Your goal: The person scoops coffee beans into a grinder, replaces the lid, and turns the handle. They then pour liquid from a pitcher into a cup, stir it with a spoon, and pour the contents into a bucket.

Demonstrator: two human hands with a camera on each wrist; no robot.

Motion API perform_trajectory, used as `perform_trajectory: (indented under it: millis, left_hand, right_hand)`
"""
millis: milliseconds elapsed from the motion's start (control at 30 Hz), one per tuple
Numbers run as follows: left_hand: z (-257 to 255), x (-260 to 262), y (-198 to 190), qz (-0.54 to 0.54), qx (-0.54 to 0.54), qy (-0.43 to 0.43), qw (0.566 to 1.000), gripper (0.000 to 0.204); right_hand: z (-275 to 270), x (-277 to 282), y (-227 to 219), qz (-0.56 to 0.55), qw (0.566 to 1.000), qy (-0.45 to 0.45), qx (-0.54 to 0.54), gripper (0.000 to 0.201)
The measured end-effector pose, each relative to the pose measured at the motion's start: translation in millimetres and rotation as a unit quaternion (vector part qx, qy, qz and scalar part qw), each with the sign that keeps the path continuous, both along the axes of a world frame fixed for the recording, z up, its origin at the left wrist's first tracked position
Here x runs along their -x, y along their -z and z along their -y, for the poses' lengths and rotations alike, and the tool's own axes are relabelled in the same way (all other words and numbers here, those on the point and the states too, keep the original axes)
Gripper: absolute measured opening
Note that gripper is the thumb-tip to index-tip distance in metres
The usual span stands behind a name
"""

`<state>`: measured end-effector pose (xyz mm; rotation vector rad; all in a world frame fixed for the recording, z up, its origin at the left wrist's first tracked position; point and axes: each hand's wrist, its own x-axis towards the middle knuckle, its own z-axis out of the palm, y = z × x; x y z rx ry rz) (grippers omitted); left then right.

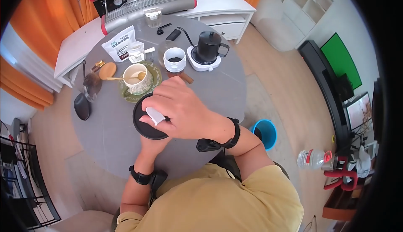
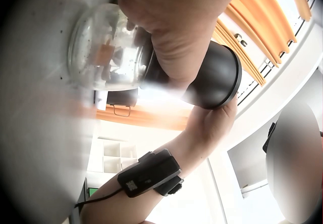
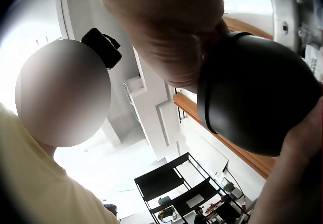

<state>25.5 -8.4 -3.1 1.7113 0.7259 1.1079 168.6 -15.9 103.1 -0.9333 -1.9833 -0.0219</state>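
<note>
A manual coffee grinder stands upright at the near side of the table, with a glass jar (image 2: 108, 47) below and a black upper body (image 2: 216, 80) flaring to a wide rim. Around its narrow middle, my left hand (image 2: 174, 37) holds it, mostly hidden under the right hand in the head view. My right hand (image 1: 178, 108) is over the round black top (image 1: 145, 124), pinching a small white piece (image 1: 155, 116) between thumb and fingers. The wrist views hide that white piece; the right one shows the palm side close against the black rim.
Beyond the hands stand a cup (image 1: 138, 79) with a golden spoon on a green saucer (image 1: 156, 73), a white cup (image 1: 174, 59) with dark contents, and a black kettle (image 1: 208, 47). A black lid (image 1: 82, 106) lies left. Behind are a coffee bag (image 1: 121, 43) and espresso machine (image 1: 147, 9).
</note>
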Motion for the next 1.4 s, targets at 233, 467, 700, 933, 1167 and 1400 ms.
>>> perform_trajectory:
  millis: [233,467,700,933,1167,1400]
  left_hand:
    - [0,3,5,0.010,0.023,0.005,1.000,0.055]
    - [1,0,4,0.025,0.008,-0.018,0.999,0.053]
    - [0,3,2,-0.003,0.013,0.001,1.000,0.052]
    - [-2,11,30,-0.028,0.054,-0.018,0.998,0.065]
    - [-3,8,26,-0.048,0.037,-0.023,0.998,0.063]
    - [-4,8,30,-0.024,0.030,-0.022,0.999,0.064]
  right_hand:
    - [-2,-1,-3,-0.053,0.998,-0.004,-0.046,0.025]
    - [-1,0,3,-0.024,1.000,-0.019,-0.003,0.024]
    - [-1,-1,1,-0.033,0.999,-0.010,0.009,0.023]
    - [-1,-54,4,-0.159,0.970,0.147,0.114,0.019]
    - [-3,-137,87,0.094,0.893,0.296,0.326,0.021]
    - [-5,-158,110,0.097,0.873,0.346,0.330,0.026]
